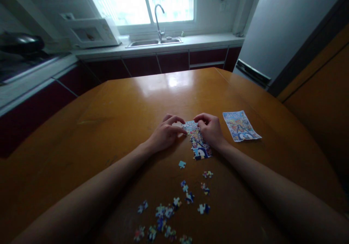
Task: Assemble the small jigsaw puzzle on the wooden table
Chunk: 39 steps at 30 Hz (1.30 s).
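Note:
A partly assembled jigsaw puzzle (200, 142) lies flat on the wooden table, with a blue cartoon face along its near edge. At its upper left edge, my left hand (167, 132) is curled, thumb and index finger on either side of a puzzle piece (184, 126) at the border. My right hand (211, 128) is bent over the upper right side, fingertips pressed on the puzzle and covering part of it. Just below the puzzle lies a light blue loose piece (182, 164). More loose puzzle pieces (160, 211) are scattered nearer to me.
A creased picture sheet (241, 126) showing a similar design lies right of my right hand. Beyond the wooden table (122, 109) are a counter with a sink (144, 43), a faucet (158, 22) and a white microwave (91, 33). A refrigerator (286, 26) stands at the right.

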Tool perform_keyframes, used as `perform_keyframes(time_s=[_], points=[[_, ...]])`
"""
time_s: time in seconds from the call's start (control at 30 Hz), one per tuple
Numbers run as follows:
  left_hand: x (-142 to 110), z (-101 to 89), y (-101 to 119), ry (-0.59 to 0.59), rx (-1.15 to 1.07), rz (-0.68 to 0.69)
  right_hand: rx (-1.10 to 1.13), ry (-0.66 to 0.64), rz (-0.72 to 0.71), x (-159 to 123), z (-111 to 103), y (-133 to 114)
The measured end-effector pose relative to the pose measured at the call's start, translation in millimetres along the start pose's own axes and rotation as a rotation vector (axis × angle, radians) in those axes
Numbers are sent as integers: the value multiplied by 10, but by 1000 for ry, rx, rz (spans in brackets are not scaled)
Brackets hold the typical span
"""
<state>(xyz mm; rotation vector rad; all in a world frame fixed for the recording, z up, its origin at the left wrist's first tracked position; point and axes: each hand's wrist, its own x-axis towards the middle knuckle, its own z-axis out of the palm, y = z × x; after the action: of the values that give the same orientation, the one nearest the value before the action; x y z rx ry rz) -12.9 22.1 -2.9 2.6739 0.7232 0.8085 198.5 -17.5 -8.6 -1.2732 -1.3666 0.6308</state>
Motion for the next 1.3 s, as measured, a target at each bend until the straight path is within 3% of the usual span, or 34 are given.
perform_keyframes(time_s=[1.17, 1.3], points=[[-1, 15, 10, -4, -4, 11, -17, -9, 9, -9, 0, 13], [-1, -1, 16, -10, -6, 18, -36, -69, 11, 37, -30, -78]])
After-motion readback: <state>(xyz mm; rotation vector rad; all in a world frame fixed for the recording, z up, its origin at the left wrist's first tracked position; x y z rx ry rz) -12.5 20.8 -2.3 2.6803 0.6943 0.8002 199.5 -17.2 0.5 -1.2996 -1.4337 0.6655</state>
